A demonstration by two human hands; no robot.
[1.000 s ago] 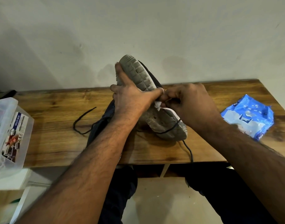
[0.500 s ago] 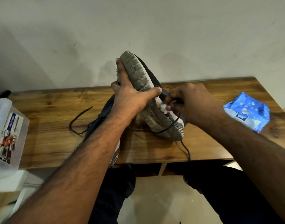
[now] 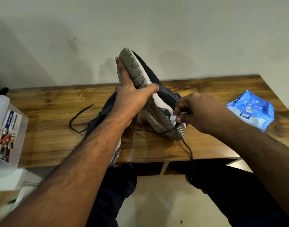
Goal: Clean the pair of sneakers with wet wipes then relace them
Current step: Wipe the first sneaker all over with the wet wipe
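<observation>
Over the middle of the wooden table, the left hand is gripping the sneaker at its waist, thumb hooked over the white midsole edge and a finger lying along the grey tread, so the shoe is standing tilted on its heel with the toe pointing up toward the wall. The right hand is pinching a small wad of wet wipe between thumb and fingertips and pressing it against the white sidewall near the heel — so this is looking like the cleaning step, with the wipe working along the midsole. A dark lace is trailing off the shoe, across the sole and down over the table's front edge. The second sneaker is lying flat beneath the left forearm, mostly hidden, with its own loose lace curling out to the left. The blue wipes pack is sitting well to the right, and a clear plastic box is standing at the left edge. Judging by the grime showing on the tread, the cleaning is far from done; the next move is probably calling for the left hand to be turning the shoe while the wipe is following the rim — firm pressure, a steady hold, and likely a fresh wipe soon, since this wad is looking small.
</observation>
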